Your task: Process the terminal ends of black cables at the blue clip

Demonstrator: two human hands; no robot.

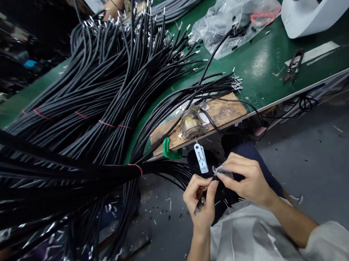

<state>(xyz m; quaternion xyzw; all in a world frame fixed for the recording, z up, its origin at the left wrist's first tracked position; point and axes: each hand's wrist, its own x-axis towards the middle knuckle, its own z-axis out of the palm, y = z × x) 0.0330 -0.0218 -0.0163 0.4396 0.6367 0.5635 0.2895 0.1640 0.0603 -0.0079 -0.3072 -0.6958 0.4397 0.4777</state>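
Observation:
In the head view, my left hand [201, 199] is closed around a black cable [214, 176], its fingers hiding much of it. At the cable's tip, my right hand [246, 180] pinches with thumb and forefinger. Pale, shiny bits show between the two hands; what the right fingers hold is too small to make out. A bundle of black cables [166, 168], tied with a red band [136, 168], reaches in from the left and ends near my left hand. Just above the hands hangs a pale blue tag [201, 158], below a tape-wrapped lump [192, 123].
Many black cables [112, 83] with bare wire ends cover the green table [261, 69]. A wooden board [226, 110] and green clamp [171, 149] sit at its edge. Beyond are a plastic bag [216, 19], thread snips [293, 67] and a white device [308, 16]. Another person's arm [112, 6] shows far left.

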